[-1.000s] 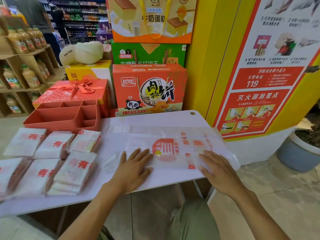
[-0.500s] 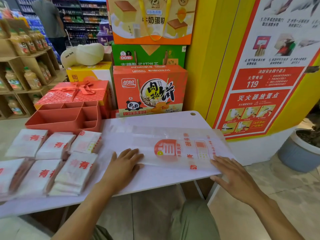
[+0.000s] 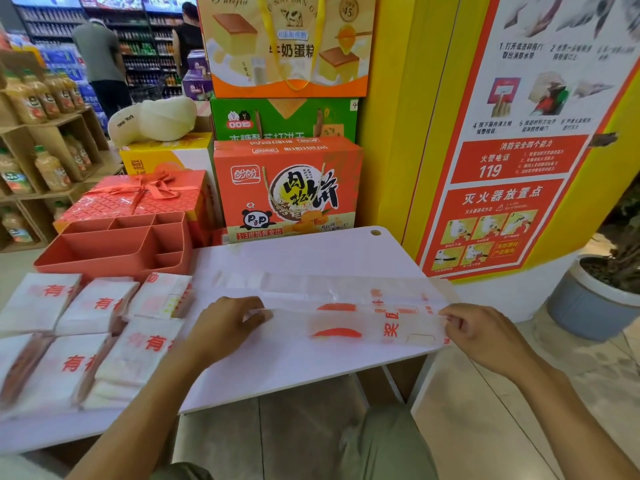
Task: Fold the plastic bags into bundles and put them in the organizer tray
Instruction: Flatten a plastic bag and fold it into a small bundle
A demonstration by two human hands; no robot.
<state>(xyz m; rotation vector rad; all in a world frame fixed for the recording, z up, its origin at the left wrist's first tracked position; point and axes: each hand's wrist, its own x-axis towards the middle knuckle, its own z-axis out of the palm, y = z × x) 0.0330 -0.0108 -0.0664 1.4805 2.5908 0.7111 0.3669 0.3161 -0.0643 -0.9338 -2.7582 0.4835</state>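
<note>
A clear plastic bag (image 3: 346, 320) with red print lies lengthwise on the white table (image 3: 277, 368), its near edge lifted and folding over away from me. My left hand (image 3: 225, 323) pinches that edge at the bag's left end. My right hand (image 3: 481, 334) pinches the same edge at the right end, by the table's corner. Several folded white bag bundles (image 3: 90, 327) with red characters lie on the table's left part. The orange organizer tray (image 3: 114, 244), with several compartments, stands behind them and holds nothing that I can see.
Stacked snack cartons (image 3: 287, 188) and a red gift box (image 3: 135, 195) stand right behind the table and tray. A yellow pillar with a fire-safety poster (image 3: 502, 188) rises at the right, a grey plant pot (image 3: 588, 299) on the floor beside it. Two people stand far back left.
Both hands lay flat on the spread bag before. Now each pinches the bag's near edge and has lifted it over, so the bag is narrower.
</note>
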